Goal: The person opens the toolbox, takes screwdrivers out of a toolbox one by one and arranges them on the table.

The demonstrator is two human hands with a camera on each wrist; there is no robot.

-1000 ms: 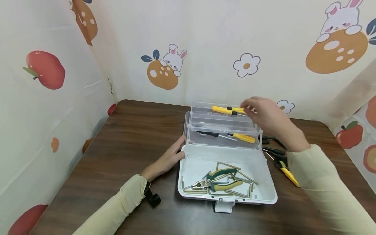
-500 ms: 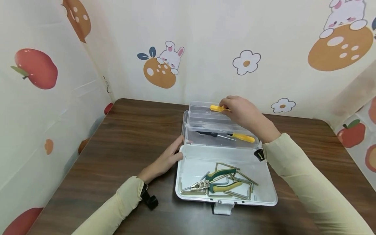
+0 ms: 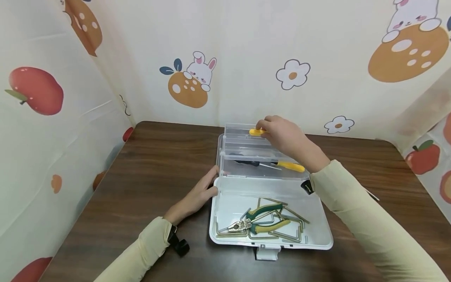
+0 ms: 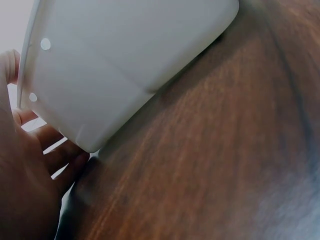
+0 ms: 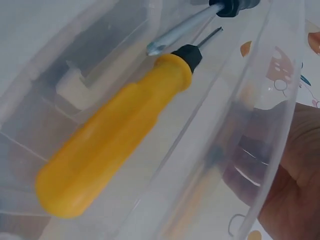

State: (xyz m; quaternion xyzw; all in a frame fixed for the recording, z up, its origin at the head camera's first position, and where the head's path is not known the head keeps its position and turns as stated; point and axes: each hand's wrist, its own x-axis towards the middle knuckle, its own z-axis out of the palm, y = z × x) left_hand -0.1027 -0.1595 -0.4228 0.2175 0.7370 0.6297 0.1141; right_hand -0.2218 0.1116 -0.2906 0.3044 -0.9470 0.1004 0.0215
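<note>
My left hand holds the left back corner of an open white toolbox, thumb at the rim. The left wrist view shows its fingers around the box's corner. At the raised clear tray, my right hand pinches a yellow-handled screwdriver, its far end hidden by the fingers. Through the clear plastic, the right wrist view shows that hand blurred. On the lower tier lie another yellow screwdriver and a black-handled screwdriver.
Green and yellow pliers lie among several L-shaped hex keys in the box's base. A white latch hangs at its front. Beyond my right sleeve a thin metal shaft pokes out on the brown table. A patterned wall covering stands behind.
My right hand has moved left along the upper tray, to the left yellow screwdriver. My left hand stays at the box's corner. The head view has shifted slightly.
</note>
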